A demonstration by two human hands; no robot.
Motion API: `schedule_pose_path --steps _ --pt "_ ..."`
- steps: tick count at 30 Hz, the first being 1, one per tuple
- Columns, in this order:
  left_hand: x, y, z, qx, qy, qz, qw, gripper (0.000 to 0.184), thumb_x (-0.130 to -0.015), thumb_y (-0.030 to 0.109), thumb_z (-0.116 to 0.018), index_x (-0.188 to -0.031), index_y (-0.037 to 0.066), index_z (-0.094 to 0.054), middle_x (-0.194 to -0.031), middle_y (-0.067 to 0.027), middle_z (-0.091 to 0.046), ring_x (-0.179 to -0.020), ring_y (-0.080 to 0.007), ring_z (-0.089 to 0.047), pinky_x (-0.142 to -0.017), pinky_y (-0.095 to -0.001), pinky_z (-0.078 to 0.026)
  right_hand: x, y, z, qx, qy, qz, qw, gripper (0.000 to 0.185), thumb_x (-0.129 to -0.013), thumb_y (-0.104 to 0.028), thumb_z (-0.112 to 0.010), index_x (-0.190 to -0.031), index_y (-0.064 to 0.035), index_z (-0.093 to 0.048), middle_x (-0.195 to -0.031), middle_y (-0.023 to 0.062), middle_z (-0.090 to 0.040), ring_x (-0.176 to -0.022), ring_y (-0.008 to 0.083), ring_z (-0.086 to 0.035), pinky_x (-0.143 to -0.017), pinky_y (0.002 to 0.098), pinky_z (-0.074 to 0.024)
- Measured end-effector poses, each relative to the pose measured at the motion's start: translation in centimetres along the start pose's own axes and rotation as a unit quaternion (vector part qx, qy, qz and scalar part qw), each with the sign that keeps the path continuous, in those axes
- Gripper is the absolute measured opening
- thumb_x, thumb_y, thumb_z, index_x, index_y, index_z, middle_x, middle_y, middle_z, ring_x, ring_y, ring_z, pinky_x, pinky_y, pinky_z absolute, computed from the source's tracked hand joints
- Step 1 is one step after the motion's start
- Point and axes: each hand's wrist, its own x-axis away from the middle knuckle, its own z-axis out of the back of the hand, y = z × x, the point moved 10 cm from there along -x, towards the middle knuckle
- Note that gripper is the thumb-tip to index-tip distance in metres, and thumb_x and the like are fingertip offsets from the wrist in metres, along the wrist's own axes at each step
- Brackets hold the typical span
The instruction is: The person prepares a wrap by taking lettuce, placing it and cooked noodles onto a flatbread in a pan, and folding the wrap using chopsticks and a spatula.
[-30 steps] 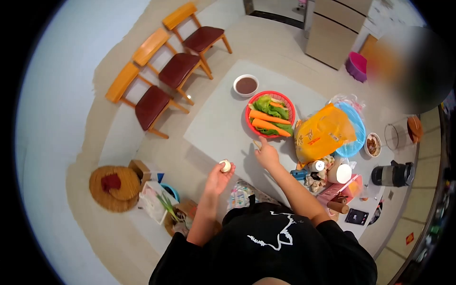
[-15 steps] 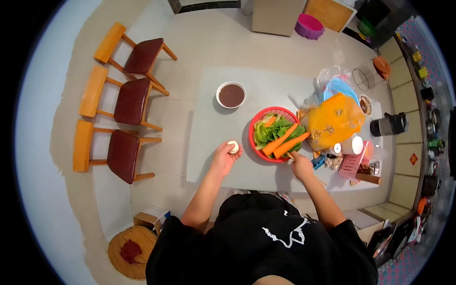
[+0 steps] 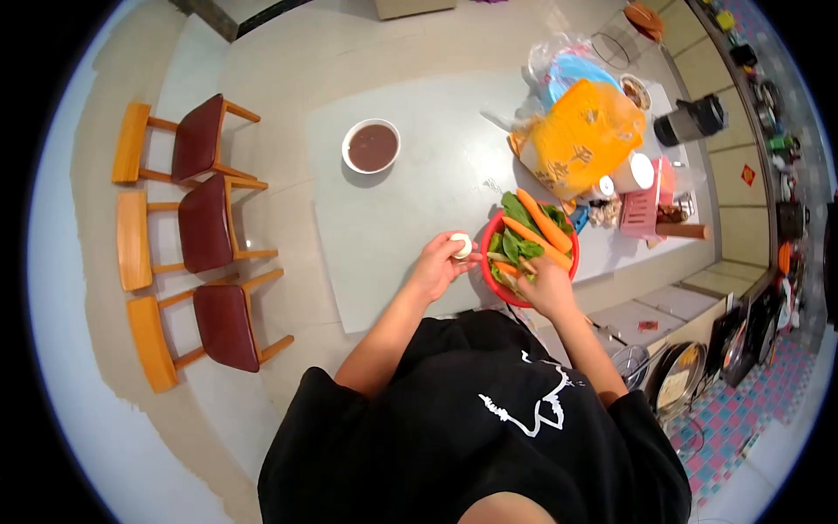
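Observation:
My left hand (image 3: pixel 443 269) is closed around a small, round white thing (image 3: pixel 461 245), whose kind I cannot make out. Just to its right stands a red plastic basket (image 3: pixel 574 260) on the table. Leafy greens (image 3: pixel 515 208) and orange carrots (image 3: pixel 543 220) fill it. My right hand (image 3: pixel 546 286) reaches over the near side of the basket, its fingers bent down among the greens. What those fingers hold, if anything, is hidden.
A white bowl of brownish-red liquid (image 3: pixel 373 148) stands on the pale table (image 3: pixel 401 210). Behind the basket sits an orange plastic bag (image 3: pixel 580 140), with a pink plastic rack (image 3: pixel 642 212) to its right. Chairs (image 3: pixel 207 223) line the left wall.
The basket has come closer to my body and turned. My right hand has gone from the basket's rim into the greens. My left hand still holds the white thing. The view has shifted.

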Motion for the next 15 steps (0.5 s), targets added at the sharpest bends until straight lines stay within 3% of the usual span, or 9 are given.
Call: schedule_pose_path --steps 1,5,8,12,15 --pt "0.1 -0.4 -0.5 -0.033 -0.003 0.006 0.999 0.028 -0.084 0.011 -0.049 -0.110 0.001 -0.046 -0.101 -0.0154 -0.057 -0.088 -0.0254 -0.060 -0.079 -0.0349 -0.047 0.8 -0.6 -0.4 0.036 0.001 0.022 0.999 0.032 -0.068 -0.026 -0.062 -0.090 -0.0034 -0.060 -0.091 0.0165 -0.056 -0.079 0.0343 -0.059 -0.069 0.0426 -0.0481" --pt "-0.7 -3.7 -0.9 -0.148 -0.024 0.034 0.988 0.030 -0.083 0.011 -0.051 -0.112 0.003 -0.046 -0.102 -0.0116 -0.058 -0.088 -0.0226 -0.061 -0.081 -0.0329 -0.045 2.5 1.3 -1.2 0.083 0.046 -0.044 0.995 0.029 -0.068 -0.024 -0.065 -0.088 -0.0043 -0.057 -0.093 0.0165 -0.051 -0.075 0.0343 -0.059 -0.065 0.0436 -0.0490" --pt "-0.4 -5.4 -2.4 -0.128 -0.048 0.034 0.990 0.031 -0.083 0.011 -0.051 -0.112 0.003 -0.045 -0.101 -0.0108 -0.058 -0.088 -0.0220 -0.061 -0.078 -0.0316 -0.045 2.7 3.8 -2.9 0.099 0.054 -0.078 0.991 0.029 -0.067 -0.021 -0.066 -0.091 -0.0067 -0.058 -0.095 0.0142 -0.051 -0.076 0.0333 -0.059 -0.066 0.0433 -0.0485" --pt "-1.5 -6.1 -3.0 -0.141 -0.064 0.006 0.988 0.031 -0.083 0.011 -0.051 -0.112 0.002 -0.045 -0.097 -0.0101 -0.058 -0.085 -0.0214 -0.060 -0.076 -0.0308 -0.046 2.0 4.6 -4.4 0.135 0.065 -0.010 0.989 0.013 -0.074 -0.013 -0.059 -0.082 -0.0041 -0.055 -0.084 0.0149 -0.050 -0.068 0.0340 -0.059 -0.057 0.0435 -0.0485" --pt "-2.3 -4.6 -2.9 -0.160 -0.046 -0.001 0.986 0.030 -0.083 0.011 -0.051 -0.111 0.001 -0.046 -0.097 -0.0101 -0.057 -0.083 -0.0208 -0.060 -0.078 -0.0316 -0.046 1.4 4.7 -3.4 0.088 0.083 0.000 0.993 0.010 -0.075 -0.012 -0.056 -0.082 -0.0037 -0.055 -0.082 0.0156 -0.055 -0.069 0.0348 -0.058 -0.062 0.0440 -0.0480"
